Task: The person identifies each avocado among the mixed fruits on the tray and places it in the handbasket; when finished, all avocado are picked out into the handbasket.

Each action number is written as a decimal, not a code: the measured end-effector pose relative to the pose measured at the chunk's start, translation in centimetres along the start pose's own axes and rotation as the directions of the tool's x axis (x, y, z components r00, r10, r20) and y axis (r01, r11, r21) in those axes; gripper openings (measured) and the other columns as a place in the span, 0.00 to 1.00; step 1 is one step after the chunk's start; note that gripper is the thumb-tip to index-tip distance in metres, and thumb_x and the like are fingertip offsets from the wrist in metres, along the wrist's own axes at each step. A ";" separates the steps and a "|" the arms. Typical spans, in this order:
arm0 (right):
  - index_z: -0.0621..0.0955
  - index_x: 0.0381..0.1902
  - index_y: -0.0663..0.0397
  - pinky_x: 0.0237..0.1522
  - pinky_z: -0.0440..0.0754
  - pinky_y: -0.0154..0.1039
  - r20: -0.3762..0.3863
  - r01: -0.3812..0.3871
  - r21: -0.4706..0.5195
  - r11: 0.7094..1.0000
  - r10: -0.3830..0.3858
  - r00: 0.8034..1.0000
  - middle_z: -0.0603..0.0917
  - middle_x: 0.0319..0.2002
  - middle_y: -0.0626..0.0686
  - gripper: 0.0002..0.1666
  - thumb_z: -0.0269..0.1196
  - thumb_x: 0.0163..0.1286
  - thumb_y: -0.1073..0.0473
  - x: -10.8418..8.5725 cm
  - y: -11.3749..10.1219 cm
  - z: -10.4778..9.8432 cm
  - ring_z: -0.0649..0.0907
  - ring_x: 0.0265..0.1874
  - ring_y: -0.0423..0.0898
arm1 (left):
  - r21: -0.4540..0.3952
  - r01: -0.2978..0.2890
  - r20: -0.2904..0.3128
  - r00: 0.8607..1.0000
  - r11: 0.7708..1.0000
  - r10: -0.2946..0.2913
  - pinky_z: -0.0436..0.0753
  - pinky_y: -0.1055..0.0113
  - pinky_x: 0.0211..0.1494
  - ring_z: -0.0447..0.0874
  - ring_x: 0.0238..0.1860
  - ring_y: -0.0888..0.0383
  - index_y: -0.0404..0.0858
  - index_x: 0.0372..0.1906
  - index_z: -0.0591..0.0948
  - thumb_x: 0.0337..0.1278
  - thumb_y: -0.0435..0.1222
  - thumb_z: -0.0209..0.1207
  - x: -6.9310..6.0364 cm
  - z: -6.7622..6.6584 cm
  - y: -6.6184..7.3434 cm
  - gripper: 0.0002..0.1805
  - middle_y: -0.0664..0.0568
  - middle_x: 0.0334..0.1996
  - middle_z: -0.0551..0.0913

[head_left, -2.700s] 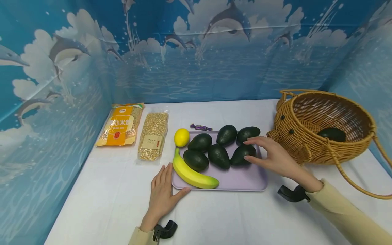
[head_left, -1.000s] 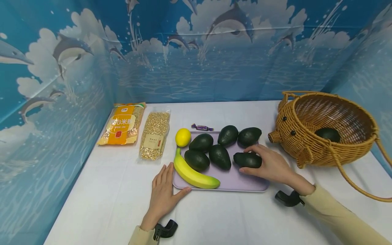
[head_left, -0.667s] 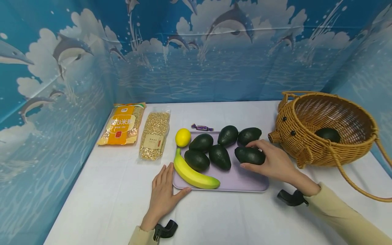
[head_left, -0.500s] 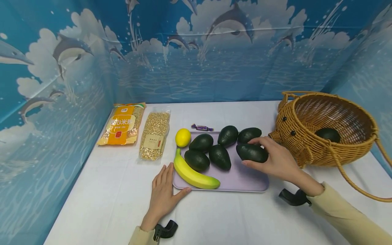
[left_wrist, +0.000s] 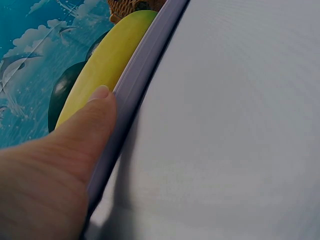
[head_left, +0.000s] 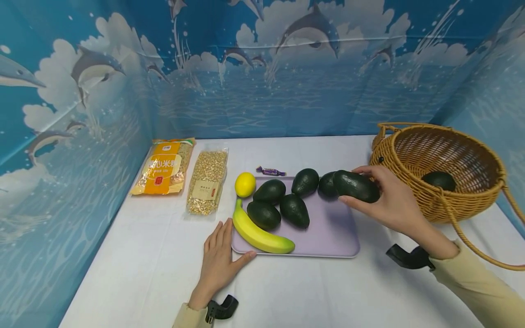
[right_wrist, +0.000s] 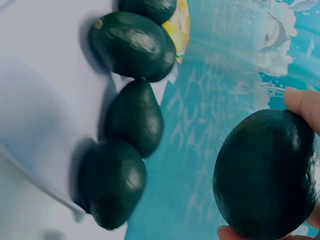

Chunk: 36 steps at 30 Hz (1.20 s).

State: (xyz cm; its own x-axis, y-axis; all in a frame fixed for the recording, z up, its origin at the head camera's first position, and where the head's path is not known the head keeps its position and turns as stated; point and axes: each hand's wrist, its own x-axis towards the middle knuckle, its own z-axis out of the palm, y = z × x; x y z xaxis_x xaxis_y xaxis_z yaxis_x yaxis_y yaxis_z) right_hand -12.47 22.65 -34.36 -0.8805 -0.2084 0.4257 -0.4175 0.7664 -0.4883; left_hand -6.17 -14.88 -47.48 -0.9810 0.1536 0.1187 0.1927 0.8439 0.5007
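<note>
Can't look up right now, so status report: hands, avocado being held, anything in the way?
Right hand: gripping an avocado, held clear of the tray. Left hand: resting at the tray's near-left corner. Possible obstruction: wicker basket, close at right.

A blue dolphin-print curtain [head_left: 254,105] hangs from nine o'clock round to three; white tablecloth [head_left: 320,291] spreads toward six.

Lilac tray [head_left: 328,239]: front-right bare, way in there; avocados [head_left: 294,211] block its back and left, banana [head_left: 260,237] front-left, left hand [head_left: 220,264] at that corner; right hand [head_left: 393,201], held avocado [head_left: 356,186], wicker basket [head_left: 467,202] crowd right-rear
</note>
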 end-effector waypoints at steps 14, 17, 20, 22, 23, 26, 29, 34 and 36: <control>0.73 0.58 0.59 0.29 0.64 0.31 -0.072 -0.150 0.001 0.989 0.150 0.986 0.74 0.49 0.62 0.39 0.75 0.49 0.52 0.9 1.2 -4.6 0.71 0.37 0.49 | 0.001 -0.009 -0.004 1.000 1.000 0.009 0.45 0.49 0.69 0.42 0.72 0.47 0.33 0.74 0.49 0.50 0.68 0.54 0.1 0.2 -0.1 0.58 0.42 0.73 0.52; 0.72 0.59 0.59 0.29 0.64 0.29 -0.076 -0.199 0.015 0.980 0.200 0.977 0.73 0.52 0.63 0.40 0.74 0.51 0.53 1.0 1.7 -5.6 0.70 0.38 0.47 | 0.010 -0.008 -0.007 1.000 1.000 0.008 0.45 0.49 0.69 0.42 0.72 0.47 0.33 0.74 0.50 0.50 0.68 0.54 0.0 0.2 -0.2 0.58 0.42 0.72 0.53; 0.70 0.61 0.60 0.31 0.65 0.32 -0.083 -0.245 -0.009 0.970 0.243 0.966 0.71 0.54 0.65 0.41 0.73 0.54 0.52 1.0 2.2 -6.4 0.70 0.40 0.52 | 0.013 -0.007 -0.007 1.000 1.000 0.007 0.45 0.49 0.69 0.42 0.72 0.47 0.33 0.74 0.50 0.50 0.68 0.54 0.0 0.2 -0.2 0.58 0.42 0.72 0.53; 0.68 0.62 0.62 0.30 0.64 0.34 -0.093 -0.269 -0.028 0.963 0.265 0.960 0.70 0.55 0.66 0.41 0.72 0.55 0.51 1.0 2.5 -6.8 0.71 0.42 0.58 | 0.011 -0.007 -0.007 1.000 1.000 0.007 0.45 0.49 0.69 0.42 0.72 0.47 0.34 0.74 0.49 0.50 0.68 0.54 0.0 0.2 -0.2 0.58 0.42 0.73 0.52; 0.68 0.63 0.63 0.31 0.63 0.36 -0.101 -0.282 -0.043 0.958 0.277 0.956 0.69 0.56 0.67 0.42 0.71 0.56 0.50 1.1 2.7 -7.0 0.71 0.42 0.61 | 0.010 -0.008 -0.007 1.000 1.000 0.008 0.45 0.49 0.69 0.42 0.72 0.47 0.34 0.74 0.49 0.50 0.68 0.54 0.0 0.2 -0.2 0.58 0.42 0.73 0.52; 0.66 0.64 0.64 0.31 0.62 0.37 -0.110 -0.322 -0.051 0.945 0.315 0.943 0.67 0.58 0.69 0.43 0.69 0.58 0.49 1.3 3.2 -7.7 0.70 0.45 0.66 | 0.005 -0.008 -0.007 1.000 1.000 0.008 0.45 0.49 0.69 0.42 0.72 0.47 0.34 0.74 0.49 0.50 0.68 0.54 0.0 0.2 -0.2 0.58 0.42 0.73 0.52; 0.63 0.67 0.64 0.29 0.62 0.32 -0.114 -0.362 -0.049 0.931 0.355 0.928 0.66 0.59 0.70 0.44 0.67 0.61 0.48 1.5 3.8 -8.4 0.69 0.46 0.66 | 0.003 -0.010 -0.011 1.000 1.000 0.011 0.45 0.49 0.69 0.42 0.72 0.47 0.34 0.74 0.49 0.50 0.68 0.54 0.0 0.2 -0.2 0.58 0.42 0.72 0.53; 0.58 0.69 0.67 0.24 0.61 0.24 -0.092 -0.404 -0.022 0.914 0.401 0.911 0.64 0.57 0.74 0.45 0.63 0.64 0.48 1.5 5.2 -9.2 0.68 0.47 0.69 | 0.008 -0.014 -0.014 1.000 1.000 0.014 0.45 0.49 0.69 0.42 0.72 0.47 0.33 0.74 0.50 0.50 0.68 0.54 0.0 0.2 -0.2 0.58 0.42 0.72 0.53; 0.56 0.69 0.67 0.22 0.61 0.23 -0.073 -0.420 -0.017 0.907 0.418 0.906 0.63 0.57 0.75 0.46 0.62 0.65 0.48 1.6 5.7 -9.5 0.68 0.47 0.71 | 0.006 -0.012 -0.012 1.000 1.000 0.012 0.45 0.49 0.69 0.42 0.72 0.47 0.33 0.74 0.50 0.50 0.68 0.54 0.0 0.2 -0.2 0.58 0.42 0.73 0.53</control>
State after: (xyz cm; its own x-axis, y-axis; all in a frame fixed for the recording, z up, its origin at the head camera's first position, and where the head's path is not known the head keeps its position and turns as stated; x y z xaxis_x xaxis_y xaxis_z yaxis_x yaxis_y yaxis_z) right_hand -14.11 32.46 -29.28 -0.9554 0.1757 0.2375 -0.0053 0.7935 -0.6086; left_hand -6.21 -14.90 -47.76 -0.9783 0.1575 0.1348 0.2042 0.8450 0.4943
